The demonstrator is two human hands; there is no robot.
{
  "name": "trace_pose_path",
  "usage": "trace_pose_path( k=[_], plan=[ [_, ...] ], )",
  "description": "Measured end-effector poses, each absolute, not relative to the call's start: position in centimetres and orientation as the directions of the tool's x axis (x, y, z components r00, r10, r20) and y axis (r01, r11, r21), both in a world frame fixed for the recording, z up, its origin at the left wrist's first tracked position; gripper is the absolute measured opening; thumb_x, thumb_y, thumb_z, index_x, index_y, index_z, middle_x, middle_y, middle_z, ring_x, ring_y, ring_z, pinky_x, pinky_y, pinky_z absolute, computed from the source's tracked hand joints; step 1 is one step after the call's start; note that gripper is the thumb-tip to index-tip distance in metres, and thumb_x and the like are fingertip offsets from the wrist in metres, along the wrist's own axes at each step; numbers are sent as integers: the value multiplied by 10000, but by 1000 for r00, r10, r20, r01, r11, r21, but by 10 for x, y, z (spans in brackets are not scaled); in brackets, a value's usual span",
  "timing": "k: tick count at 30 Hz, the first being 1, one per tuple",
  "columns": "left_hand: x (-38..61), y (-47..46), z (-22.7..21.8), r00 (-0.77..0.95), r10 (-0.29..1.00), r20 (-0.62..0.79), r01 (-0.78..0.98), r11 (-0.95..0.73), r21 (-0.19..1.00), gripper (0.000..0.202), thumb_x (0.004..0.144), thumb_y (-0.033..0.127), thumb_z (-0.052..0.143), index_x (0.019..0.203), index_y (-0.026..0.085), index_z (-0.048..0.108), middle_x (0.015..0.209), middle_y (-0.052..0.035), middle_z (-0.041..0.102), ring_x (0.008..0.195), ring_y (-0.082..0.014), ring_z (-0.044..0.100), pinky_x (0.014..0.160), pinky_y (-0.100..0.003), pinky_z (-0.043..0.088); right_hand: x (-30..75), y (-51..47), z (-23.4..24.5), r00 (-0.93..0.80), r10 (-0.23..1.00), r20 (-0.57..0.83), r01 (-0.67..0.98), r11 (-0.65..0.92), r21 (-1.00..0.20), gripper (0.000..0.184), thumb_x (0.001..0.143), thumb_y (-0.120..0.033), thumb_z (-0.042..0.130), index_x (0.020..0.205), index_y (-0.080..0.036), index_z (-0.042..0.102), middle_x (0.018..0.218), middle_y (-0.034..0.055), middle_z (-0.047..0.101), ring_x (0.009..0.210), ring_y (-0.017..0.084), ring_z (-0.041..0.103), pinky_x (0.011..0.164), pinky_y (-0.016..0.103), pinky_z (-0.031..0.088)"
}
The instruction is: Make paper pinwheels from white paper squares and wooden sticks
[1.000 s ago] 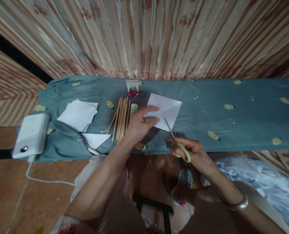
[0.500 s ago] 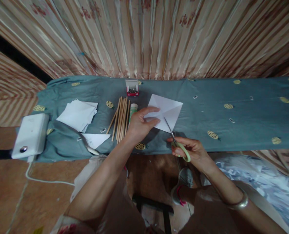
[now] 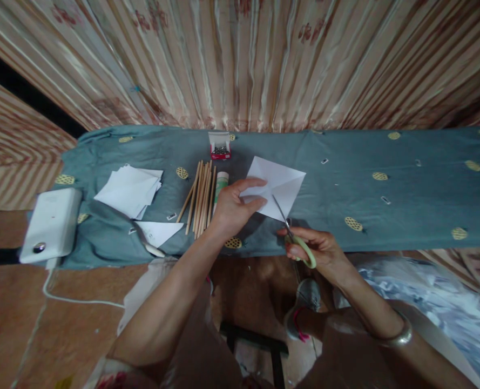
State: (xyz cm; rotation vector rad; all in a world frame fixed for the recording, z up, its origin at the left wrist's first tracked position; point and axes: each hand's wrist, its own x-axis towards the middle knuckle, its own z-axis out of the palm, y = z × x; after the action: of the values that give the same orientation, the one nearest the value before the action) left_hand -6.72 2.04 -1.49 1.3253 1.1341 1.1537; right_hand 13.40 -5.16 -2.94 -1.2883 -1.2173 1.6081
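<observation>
My left hand (image 3: 237, 205) grips the left part of a square of white paper (image 3: 282, 181), thumb and fingers closed on it. Creases run across the paper towards its middle. In my right hand (image 3: 315, 248) is a pair of scissors (image 3: 306, 249) with light green handles, my fingers in and around the loops. Their blades lie at the paper's near edge, tips pointing towards its centre. Beside my left hand stand a green and white glue stick (image 3: 221, 183) lying flat and a bundle of thin wooden sticks (image 3: 201, 197).
A small red box (image 3: 220, 148) of metal pins sits open at the back. Left are a stack of white paper (image 3: 128, 189), a folded paper piece (image 3: 161, 232) and a white power bank (image 3: 51, 224) with a cable. A patterned green cloth (image 3: 418, 200) covers the table.
The paper has shifted very slightly to the right. Both hands and the scissors are almost in the same place.
</observation>
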Motion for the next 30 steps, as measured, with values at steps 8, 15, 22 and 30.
trace_pose_path(
  k=[8, 15, 22, 30],
  plan=[
    [-67, 20, -15, 94, 994, 57, 29, -60, 998, 284, 670, 156, 711, 952, 185, 717, 1093, -37, 714, 930, -179, 680, 841, -305, 552, 131, -52, -26, -214, 921, -327, -53, -345, -937, 372, 563, -419, 869, 865, -220, 779, 569, -31, 592, 513, 79, 490, 474, 210, 408],
    [-67, 21, -15, 95, 994, 49, 20, -51, 999, 285, 670, 146, 710, 953, 185, 718, 1094, -39, 712, 914, -178, 684, 842, -313, 553, 129, -51, -22, -208, 913, -351, -69, -371, -926, 362, 545, -406, 879, 840, -220, 782, 559, -31, 598, 500, 77, 486, 463, 209, 404],
    [-67, 20, -16, 89, 995, 48, 2, -49, 999, 290, 658, 145, 715, 945, 178, 725, 1089, -44, 718, 933, -184, 680, 856, -310, 543, 132, -51, -27, -225, 907, -356, -19, -369, -929, 409, 567, -442, 864, 889, -210, 766, 579, -28, 603, 513, 87, 497, 483, 221, 421],
    [-68, 23, -18, 51, 998, 31, -111, -25, 994, 438, 631, 154, 740, 1060, 241, 722, 1184, -17, 691, 1021, -230, 660, 875, -341, 529, 135, -53, -27, -363, 855, -371, 46, -382, -923, 460, 636, -507, 814, 963, -196, 727, 710, 10, 660, 634, 114, 559, 596, 235, 461]
  ],
)
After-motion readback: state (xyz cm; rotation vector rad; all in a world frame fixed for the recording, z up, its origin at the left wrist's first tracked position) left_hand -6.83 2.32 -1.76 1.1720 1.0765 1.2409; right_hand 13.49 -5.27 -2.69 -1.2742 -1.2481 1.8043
